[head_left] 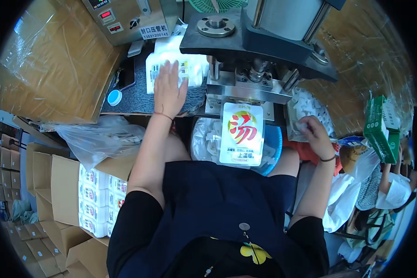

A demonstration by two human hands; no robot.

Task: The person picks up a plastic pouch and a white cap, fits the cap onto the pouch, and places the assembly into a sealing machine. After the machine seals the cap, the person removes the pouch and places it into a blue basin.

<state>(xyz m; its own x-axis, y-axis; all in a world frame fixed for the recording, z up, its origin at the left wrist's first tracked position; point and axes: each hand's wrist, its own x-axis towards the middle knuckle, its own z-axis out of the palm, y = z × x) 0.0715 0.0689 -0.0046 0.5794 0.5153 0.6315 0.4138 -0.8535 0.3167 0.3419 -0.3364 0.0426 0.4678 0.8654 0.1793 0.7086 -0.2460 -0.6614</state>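
Observation:
My left hand (170, 92) lies with its fingers stretched over a stack of white printed pouches (154, 76) on the dark work surface. My right hand (319, 138) is beside a clear bin of small white plastic pieces (310, 109). Its fingers are curled together, and whatever they hold is too small to make out. Between my hands, a white pouch (242, 134) with a large red character hangs at the front of the metal press (245, 88). No hand touches this pouch. Below it, partly hidden, stands a blue basin (277, 150) with clear plastic and white pieces.
A control box (129, 21) stands at the back left, near a phone (126, 76) and a blue-white round lid (114, 97). An open carton (62, 185) of packed pouches is at my left. A green box (380, 129) hangs at the right; another person's arm (385, 178) shows beyond.

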